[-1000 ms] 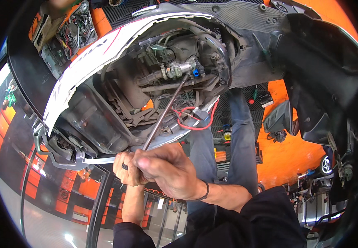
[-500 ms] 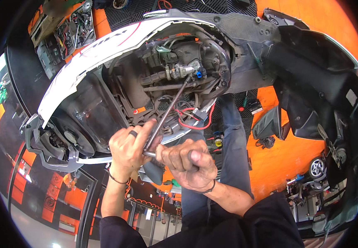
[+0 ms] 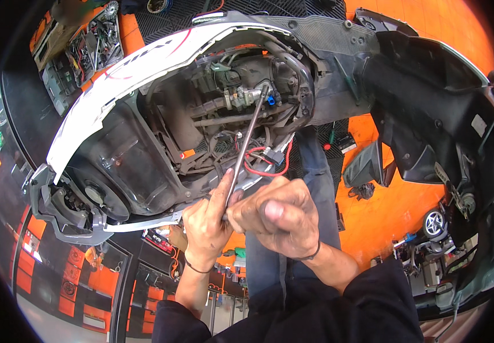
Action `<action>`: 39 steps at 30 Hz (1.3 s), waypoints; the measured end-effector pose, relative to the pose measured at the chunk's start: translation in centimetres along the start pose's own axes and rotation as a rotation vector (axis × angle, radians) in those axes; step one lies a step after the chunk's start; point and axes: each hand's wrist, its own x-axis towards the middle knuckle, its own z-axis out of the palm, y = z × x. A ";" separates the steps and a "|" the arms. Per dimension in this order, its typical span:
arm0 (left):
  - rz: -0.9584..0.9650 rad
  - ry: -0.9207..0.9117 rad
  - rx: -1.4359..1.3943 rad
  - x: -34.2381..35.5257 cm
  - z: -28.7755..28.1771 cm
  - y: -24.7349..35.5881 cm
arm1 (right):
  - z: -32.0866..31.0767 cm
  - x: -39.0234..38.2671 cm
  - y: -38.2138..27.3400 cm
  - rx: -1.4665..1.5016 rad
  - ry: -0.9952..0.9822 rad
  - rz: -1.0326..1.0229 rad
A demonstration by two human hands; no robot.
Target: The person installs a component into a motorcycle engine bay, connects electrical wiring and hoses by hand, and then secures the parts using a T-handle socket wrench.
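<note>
A long steel tool point(image 3: 247, 146) slants up from my hands into the open engine bay point(image 3: 201, 123) of a scooter with a white panel point(image 3: 87, 120). Its upper end meets or overlaps a silver fitting point(image 3: 241, 98) beside a blue connector point(image 3: 271, 100). My left hand point(image 3: 207, 220) is closed on the lower shaft, index finger along it. My right hand point(image 3: 278, 217) is closed around the tool's lower end, largely hiding the handle. A red cable point(image 3: 286, 166) loops right of the shaft.
A tool tray point(image 3: 90, 48) sits at upper left. Black body plastics point(image 3: 418, 126) fill the right. My legs point(image 3: 321, 183) stand below the engine bay over orange flooring point(image 3: 361, 228). A wheel point(image 3: 434, 223) and assorted parts lie at lower right. Glass doors point(image 3: 121, 286) are at lower left.
The tool's tip has moved up toward the silver fitting and its shaft is steeper. Both hands have shifted right, and my left index finger now lies more along the shaft.
</note>
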 end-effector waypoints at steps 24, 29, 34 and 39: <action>-0.791 0.574 -0.294 -9.2 12.5 2.5 | -0.2 6.3 1.5 -0.497 -0.586 0.444; -0.566 0.395 -0.262 -0.3 3.4 3.7 | 0.2 7.3 -0.7 -0.271 -0.268 0.274; -0.126 0.254 0.069 2.2 0.8 0.3 | -1.2 8.5 -2.2 -0.003 -0.315 0.124; -0.030 0.325 0.078 1.3 1.6 -1.1 | -1.3 7.6 -1.4 0.070 -0.332 0.148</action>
